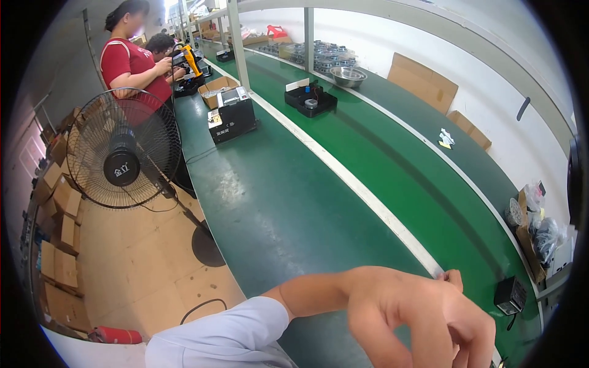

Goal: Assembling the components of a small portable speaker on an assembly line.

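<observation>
My left arm, in a pale grey sleeve, reaches from the lower edge toward the lower right. At its end my left hand (405, 310) hangs over the line, close to the camera, with its back up and fingers bent downward. Whatever those fingers hold, if anything, is hidden by the hand and cut off by the lower edge. A few fingertips show just beyond the hand, by the white rail (350, 175); I cannot tell which hand they belong to. Nothing else of my right hand shows. To the right, a small black box-shaped device (510, 295) with a short cord stands on the green belt (392, 172).
A standing fan (123, 156) is at the left of the dark green bench (245, 202). Further along are a black boxy device (233, 116), a black tray (310, 103) and a metal bowl (348, 76). A co-worker in red (132, 67) handles a yellow tool (191, 60). Cartons (61, 264) line the left.
</observation>
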### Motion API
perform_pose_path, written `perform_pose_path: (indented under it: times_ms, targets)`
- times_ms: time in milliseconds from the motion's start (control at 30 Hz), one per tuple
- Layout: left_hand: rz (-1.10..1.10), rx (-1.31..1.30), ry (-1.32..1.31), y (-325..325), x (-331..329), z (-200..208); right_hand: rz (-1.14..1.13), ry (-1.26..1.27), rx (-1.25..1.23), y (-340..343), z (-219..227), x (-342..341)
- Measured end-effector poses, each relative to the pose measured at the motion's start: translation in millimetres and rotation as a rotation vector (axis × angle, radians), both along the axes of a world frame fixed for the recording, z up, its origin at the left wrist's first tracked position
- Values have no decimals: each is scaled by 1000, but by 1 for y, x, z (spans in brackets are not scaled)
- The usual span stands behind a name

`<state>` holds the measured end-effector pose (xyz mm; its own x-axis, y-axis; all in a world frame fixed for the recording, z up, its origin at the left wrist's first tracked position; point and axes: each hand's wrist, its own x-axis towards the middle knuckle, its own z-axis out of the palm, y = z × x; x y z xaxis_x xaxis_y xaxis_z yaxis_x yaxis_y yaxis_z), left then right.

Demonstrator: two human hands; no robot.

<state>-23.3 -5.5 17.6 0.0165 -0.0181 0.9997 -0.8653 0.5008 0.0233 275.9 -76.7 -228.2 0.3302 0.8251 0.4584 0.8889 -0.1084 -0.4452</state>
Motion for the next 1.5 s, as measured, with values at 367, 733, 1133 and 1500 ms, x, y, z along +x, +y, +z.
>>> perform_pose_path:
  times_ms: [367,733,1133,1500]
  targets:
    - [141,64,72,-4,-11,0,17,42,29,11,-7,-12]
    - [163,344,46,7,-8,-6,-14,52,7,9,-5,-13]
    - [-20,270,114,-1,1,-19,1,22,20,6,-7,-9]
    - [17,282,128,-1,-3,-16,13,32,25,7,-10,-8]
